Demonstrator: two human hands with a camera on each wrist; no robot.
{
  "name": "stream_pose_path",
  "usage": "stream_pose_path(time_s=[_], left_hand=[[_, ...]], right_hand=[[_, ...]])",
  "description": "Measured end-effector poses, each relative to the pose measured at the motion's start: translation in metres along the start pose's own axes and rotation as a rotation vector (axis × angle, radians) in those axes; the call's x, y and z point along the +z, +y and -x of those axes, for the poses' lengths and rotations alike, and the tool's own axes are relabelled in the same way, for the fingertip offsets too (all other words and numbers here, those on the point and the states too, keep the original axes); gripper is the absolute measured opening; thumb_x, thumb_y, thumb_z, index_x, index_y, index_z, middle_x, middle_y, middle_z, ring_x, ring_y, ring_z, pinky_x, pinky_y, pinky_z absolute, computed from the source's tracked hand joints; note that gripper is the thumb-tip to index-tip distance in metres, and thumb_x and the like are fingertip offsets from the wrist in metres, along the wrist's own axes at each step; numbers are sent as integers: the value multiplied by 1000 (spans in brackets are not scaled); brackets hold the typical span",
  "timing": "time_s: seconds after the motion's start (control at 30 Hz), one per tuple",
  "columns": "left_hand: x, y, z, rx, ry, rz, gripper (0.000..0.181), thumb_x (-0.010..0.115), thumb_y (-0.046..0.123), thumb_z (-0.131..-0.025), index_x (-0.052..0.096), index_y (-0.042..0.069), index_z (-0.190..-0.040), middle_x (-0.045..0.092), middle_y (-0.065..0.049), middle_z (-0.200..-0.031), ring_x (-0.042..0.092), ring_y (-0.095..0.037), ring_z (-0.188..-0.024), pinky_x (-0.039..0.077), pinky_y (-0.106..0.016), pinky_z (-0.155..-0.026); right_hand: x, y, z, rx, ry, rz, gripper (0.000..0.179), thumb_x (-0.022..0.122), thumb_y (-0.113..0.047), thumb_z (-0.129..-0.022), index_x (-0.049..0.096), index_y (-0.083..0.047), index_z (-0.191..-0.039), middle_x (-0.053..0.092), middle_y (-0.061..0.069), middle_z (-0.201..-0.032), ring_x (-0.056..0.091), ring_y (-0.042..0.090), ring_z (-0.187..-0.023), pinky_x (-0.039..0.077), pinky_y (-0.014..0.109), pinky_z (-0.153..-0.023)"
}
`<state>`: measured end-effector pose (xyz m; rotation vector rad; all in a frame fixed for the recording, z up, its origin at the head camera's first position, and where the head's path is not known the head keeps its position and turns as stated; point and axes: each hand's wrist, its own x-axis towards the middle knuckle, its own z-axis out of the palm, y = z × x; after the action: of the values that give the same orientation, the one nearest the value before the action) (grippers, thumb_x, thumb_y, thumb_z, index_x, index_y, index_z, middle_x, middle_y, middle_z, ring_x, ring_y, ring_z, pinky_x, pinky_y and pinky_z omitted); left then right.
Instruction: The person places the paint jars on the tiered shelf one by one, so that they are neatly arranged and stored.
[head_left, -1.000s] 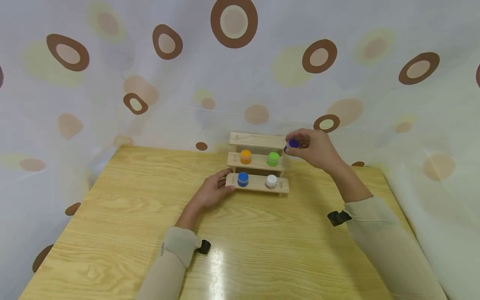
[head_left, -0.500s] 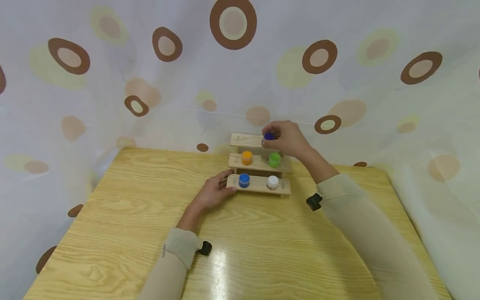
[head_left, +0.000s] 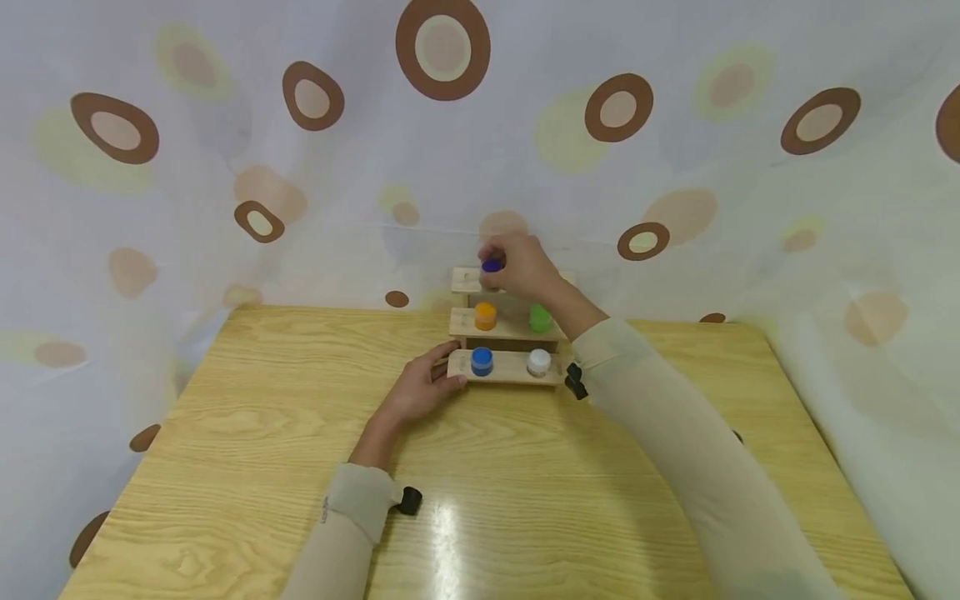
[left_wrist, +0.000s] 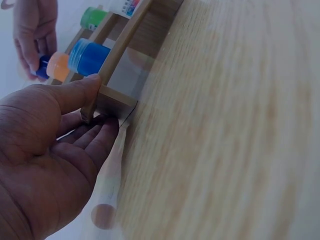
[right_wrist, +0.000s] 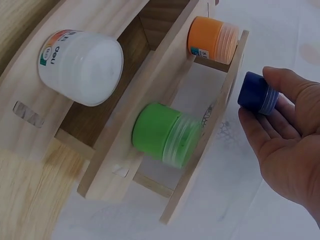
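Note:
My right hand (head_left: 522, 265) pinches a small dark blue paint jar (right_wrist: 256, 93) between thumb and fingers, over the left part of the top step of a three-step wooden rack (head_left: 512, 323). Whether the jar touches the step I cannot tell. My left hand (left_wrist: 60, 150) grips the left end of the bottom step, thumb above and fingers beneath. On that step stand a lighter blue jar (head_left: 482, 362) and a white jar (right_wrist: 82, 67). The middle step bears an orange jar (head_left: 485, 317) on the left and a green jar (right_wrist: 165, 134) on the right.
A wood-grain table (head_left: 300, 433) carries the rack near its back edge. Right behind hangs a pale curtain (head_left: 345, 192) with brown rings, which also runs along both sides.
My right hand has carried the dark blue jar leftward, from the right end of the top step to its left part. The left hand keeps its grip on the rack.

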<state>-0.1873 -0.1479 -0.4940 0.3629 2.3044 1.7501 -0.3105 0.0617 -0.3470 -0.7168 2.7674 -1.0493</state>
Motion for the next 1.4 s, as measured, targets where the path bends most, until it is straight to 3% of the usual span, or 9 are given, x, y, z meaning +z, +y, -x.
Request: stream_pose_path(time_s=[0.27,0.67,0.97,1.4], left_hand=[[1,5,0,-10,5,1,67,65,3,-105,34,0,-164,39,-23,-165,48,-33,-147,53,-36,-110],[-1,4,0,-21,17,18,67,66,2,-104,34,-1,-164,41,-23,-164,50,-33,-146,54,-35,-109],[0,0,-2,-17,17,15,68,66,3,-105,34,0,-164,41,-23,-164,49,-33,-146,54,-35,-109],[0,0,2,-13,14,-10,68,66,6,-105,32,0,-164,43,-24,-162,49,-34,-146,52,-38,-111]], right_hand=[[2,-4,-8,30,28,16,32,79,-8,-95,70,2,-124,72,18,-124,68,31,-118,55,41,-106],[10,-1,-9,-8,55,23,35,81,-6,-91,70,5,-123,73,19,-122,69,33,-114,56,42,-105],[1,11,6,40,47,-94,52,82,-11,-92,63,5,-137,68,20,-134,66,35,-125,55,44,-109],[-38,53,52,57,124,-196,46,80,-18,-96,67,1,-135,68,21,-133,65,34,-125,56,44,-106]])
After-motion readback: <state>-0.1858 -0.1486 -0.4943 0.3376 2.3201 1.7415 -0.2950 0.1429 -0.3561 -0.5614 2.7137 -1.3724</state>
